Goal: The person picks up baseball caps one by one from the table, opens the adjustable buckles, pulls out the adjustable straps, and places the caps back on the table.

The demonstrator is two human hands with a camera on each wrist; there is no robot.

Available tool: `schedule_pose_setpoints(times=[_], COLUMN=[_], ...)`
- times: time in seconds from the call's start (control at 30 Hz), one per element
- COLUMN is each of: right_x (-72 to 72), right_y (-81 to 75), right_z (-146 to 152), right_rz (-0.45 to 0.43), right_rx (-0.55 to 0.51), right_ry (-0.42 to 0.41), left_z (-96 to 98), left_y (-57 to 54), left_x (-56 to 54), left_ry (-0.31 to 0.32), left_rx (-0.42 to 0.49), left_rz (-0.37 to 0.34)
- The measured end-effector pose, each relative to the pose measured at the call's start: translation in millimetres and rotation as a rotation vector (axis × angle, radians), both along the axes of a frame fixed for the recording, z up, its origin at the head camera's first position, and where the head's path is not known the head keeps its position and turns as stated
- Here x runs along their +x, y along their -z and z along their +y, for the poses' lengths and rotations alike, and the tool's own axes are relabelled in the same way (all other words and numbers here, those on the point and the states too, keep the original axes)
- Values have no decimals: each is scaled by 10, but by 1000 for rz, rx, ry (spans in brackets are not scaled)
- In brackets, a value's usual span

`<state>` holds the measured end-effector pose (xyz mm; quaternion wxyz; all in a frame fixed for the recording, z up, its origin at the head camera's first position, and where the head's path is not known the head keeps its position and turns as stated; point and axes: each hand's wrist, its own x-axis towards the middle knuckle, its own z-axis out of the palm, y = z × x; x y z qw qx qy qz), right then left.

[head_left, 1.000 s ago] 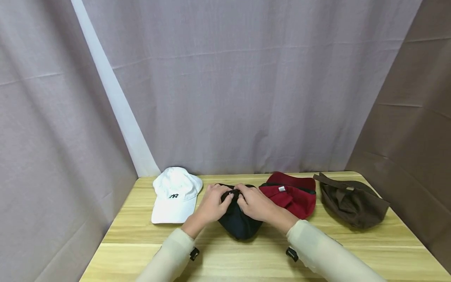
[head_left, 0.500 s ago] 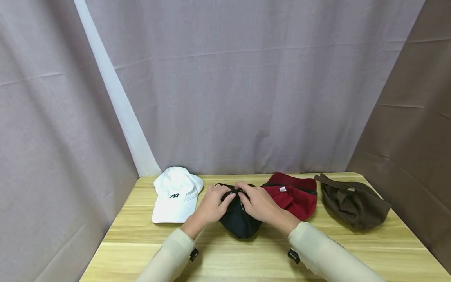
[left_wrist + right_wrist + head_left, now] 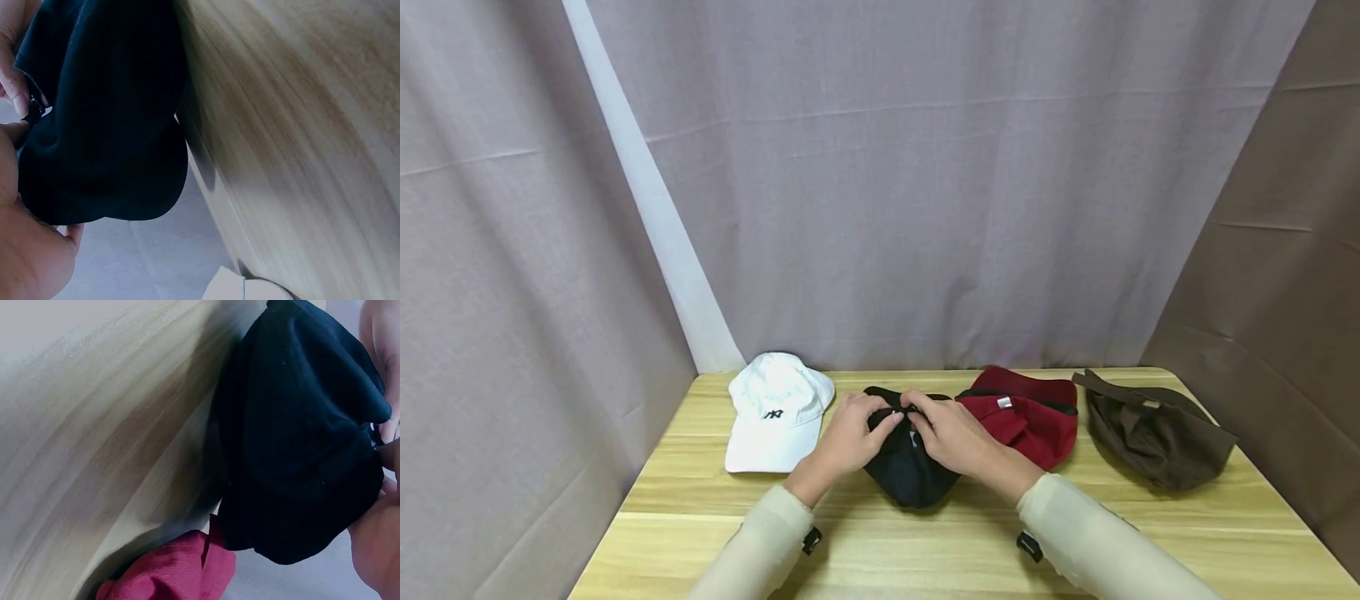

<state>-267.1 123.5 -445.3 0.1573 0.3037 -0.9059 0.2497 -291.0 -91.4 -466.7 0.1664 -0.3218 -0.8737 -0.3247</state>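
A black cap [image 3: 910, 479] sits on the table between both hands, its crown toward the near side. My left hand [image 3: 852, 433] grips the cap's left side, thumb and fingers pinching a narrow strap at its opening. From the other side my right hand [image 3: 953, 435] pinches the same strap, the thumb close to the left one. In the left wrist view the black cap's fabric [image 3: 119, 125] hangs in folds, with a small dark fastening [image 3: 34, 111] between the fingertips. The right wrist view shows the crown [image 3: 294, 444] bulging; the fingers' far sides are hidden.
A white cap [image 3: 775, 417] with a dark emblem lies to the left, brim toward the near side. Right of the hands are a red cap [image 3: 1037, 433] and, farther over, a dark brown hat [image 3: 1157, 442]. Grey curtains [image 3: 925, 208] hang behind the wooden table [image 3: 880, 550].
Both hands stay at the black cap's strap with only small finger shifts. A bit more of the cap's far edge shows above the fingers. The other headwear has not been moved.
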Motion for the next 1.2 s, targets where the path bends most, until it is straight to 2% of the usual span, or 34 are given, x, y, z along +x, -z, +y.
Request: schedule_pose_setpoints(times=[0.17, 0.37, 0.57, 0.77, 0.9, 1.2], right_x=[-2, 10, 21, 33, 44, 60], right_y=[-26, -58, -56, -78, -106, -131], right_z=[1, 6, 16, 1, -40, -93], right_rz=[-51, -111, -87, -44, -72, -153], right_rx=[1, 2, 1, -6, -12, 32], right_ry=[-17, -11, 13, 7, -20, 7], left_z=[-17, -36, -77, -78, -65, -32], left_y=[4, -17, -41, -69, -77, -83], left_x=[10, 39, 58, 60, 69, 86], left_ry=[13, 63, 105, 90, 81, 75], left_rx=[8, 35, 72, 70, 61, 63], left_rz=[-27, -66, -121, -135, -116, -120])
